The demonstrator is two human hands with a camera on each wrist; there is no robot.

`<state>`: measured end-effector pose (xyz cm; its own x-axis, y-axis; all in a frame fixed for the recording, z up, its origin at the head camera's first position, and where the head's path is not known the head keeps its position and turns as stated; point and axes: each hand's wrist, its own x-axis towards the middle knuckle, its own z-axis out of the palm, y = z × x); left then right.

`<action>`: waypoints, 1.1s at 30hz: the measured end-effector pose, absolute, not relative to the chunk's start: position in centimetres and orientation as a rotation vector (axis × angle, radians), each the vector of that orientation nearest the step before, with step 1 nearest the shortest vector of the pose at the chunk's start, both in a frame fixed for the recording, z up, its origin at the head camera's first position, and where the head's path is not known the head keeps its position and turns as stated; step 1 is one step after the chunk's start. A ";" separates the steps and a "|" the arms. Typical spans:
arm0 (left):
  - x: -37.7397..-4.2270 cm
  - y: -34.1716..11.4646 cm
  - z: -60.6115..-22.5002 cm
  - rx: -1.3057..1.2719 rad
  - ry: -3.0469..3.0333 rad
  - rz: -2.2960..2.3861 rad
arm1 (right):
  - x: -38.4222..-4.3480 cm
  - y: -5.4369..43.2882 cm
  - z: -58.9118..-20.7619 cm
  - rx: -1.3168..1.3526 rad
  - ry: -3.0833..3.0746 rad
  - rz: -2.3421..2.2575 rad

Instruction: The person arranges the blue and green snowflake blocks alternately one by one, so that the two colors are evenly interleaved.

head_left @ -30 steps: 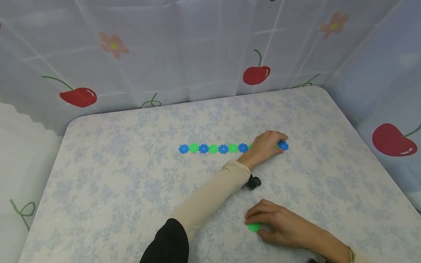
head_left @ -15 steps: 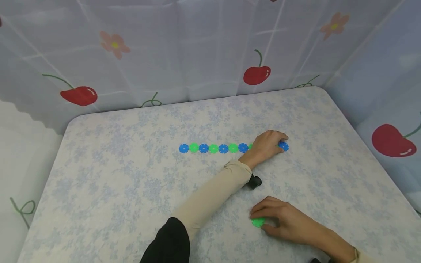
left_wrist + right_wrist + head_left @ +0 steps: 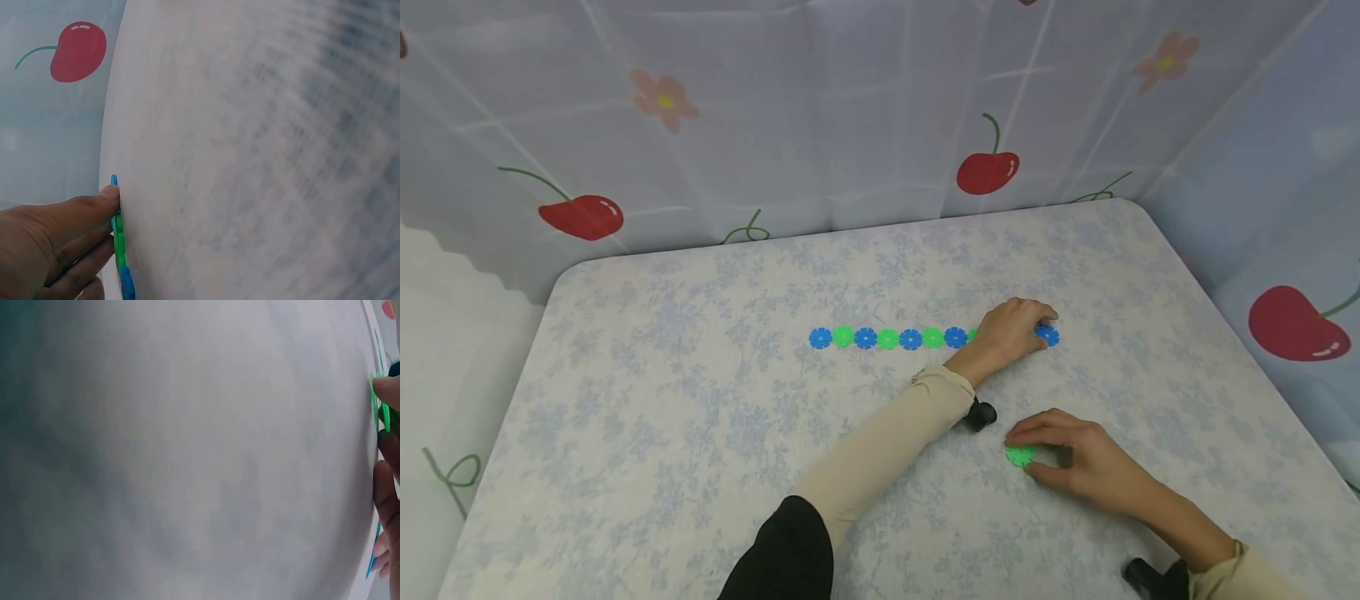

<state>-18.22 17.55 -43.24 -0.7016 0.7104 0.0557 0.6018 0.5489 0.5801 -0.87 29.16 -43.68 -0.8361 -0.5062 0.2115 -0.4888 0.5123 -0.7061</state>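
Note:
A row of blue and green notched plastic discs (image 3: 911, 339), alternating in colour, runs edge to edge across the table. My left hand (image 3: 1006, 333) lies over the row's right part and hides some discs. Its thumb and fingers pinch the blue disc (image 3: 1048, 335) at the right end, whose edge also shows past the thumb in the left wrist view. Lower down and nearer me, my right hand (image 3: 1090, 460) pinches a green disc (image 3: 1019, 456) between thumb and fingers. In the right wrist view only the fingers (image 3: 385, 487) and the edge of that green disc show, at the right border.
The table (image 3: 700, 417) has a pale blue floral cover. A white curtain (image 3: 850, 125) printed with cherries and flowers hangs behind it and along the right. Black wrist cameras (image 3: 981, 415) sit under both sleeves, and the left forearm crosses the table's middle.
My right hand has carried the green disc up the table and to the right, closer to the row's right end. My left hand stays on the end blue disc.

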 end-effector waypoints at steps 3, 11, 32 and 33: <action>-18.2 17.5 -43.2 1.113 2.589 0.868 | -1.3 29.6 -43.5 -0.816 2.744 -1.259; -18.4 17.4 -43.1 1.110 2.592 0.844 | -2.7 31.3 -43.1 -0.647 2.816 -1.198; -18.4 17.7 -43.1 1.087 2.582 0.809 | -8.3 36.6 -42.9 -0.278 3.005 -1.016; -18.4 17.7 -43.1 1.087 2.581 0.809 | -8.5 36.6 -42.9 -0.272 3.022 -1.000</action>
<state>-18.43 17.70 -43.14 -0.6998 0.7144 0.0054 0.5897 0.5733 0.5688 -8.53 36.64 -42.88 -0.9841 -0.1443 0.1038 -0.1777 0.7895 -0.5874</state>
